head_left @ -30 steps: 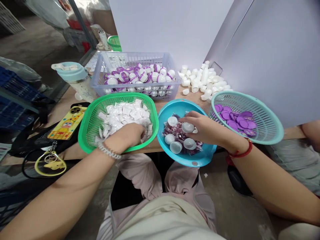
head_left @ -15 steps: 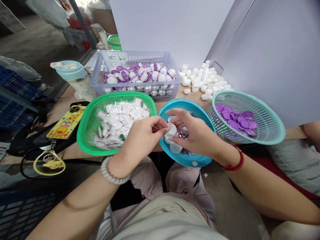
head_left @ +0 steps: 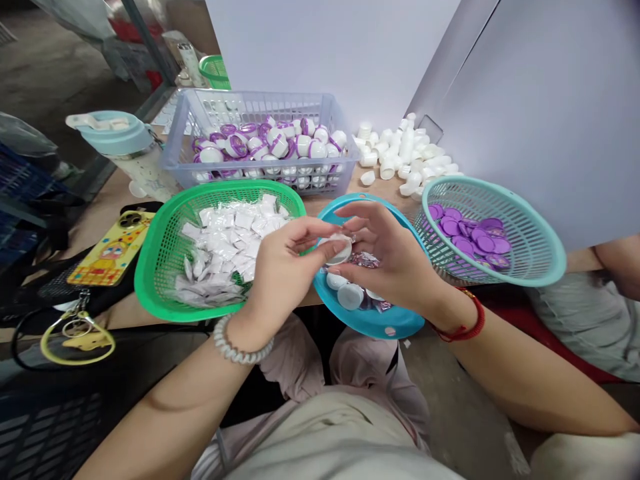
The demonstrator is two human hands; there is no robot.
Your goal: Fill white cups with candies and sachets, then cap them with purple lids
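My left hand (head_left: 295,257) pinches a small white plastic cup (head_left: 339,253) between thumb and fingers, over the blue basin (head_left: 367,329). Close by on the right, my right hand (head_left: 387,257) curves around the cup with thumb and fingers apart. Its thumb tip lies near the cup's lower edge; whether it touches is hard to make out. Under the hands, the basin holds more white round pieces (head_left: 350,297) and shiny purplish packets (head_left: 367,260), partly hidden by my fingers.
Left stands a green basket (head_left: 145,283) of small white packets (head_left: 235,233). Behind is a clear-lilac crate (head_left: 260,100) of white-and-purple capsules (head_left: 277,143). White cups (head_left: 405,157) lie loose beside it. Right, a pale teal basket (head_left: 537,250) contains purple discs (head_left: 475,237). A phone (head_left: 113,250) and bottle (head_left: 130,153) sit left.
The view has shifted slightly. The white cup has tilted in my left hand, and my right fingers have come closer around it.
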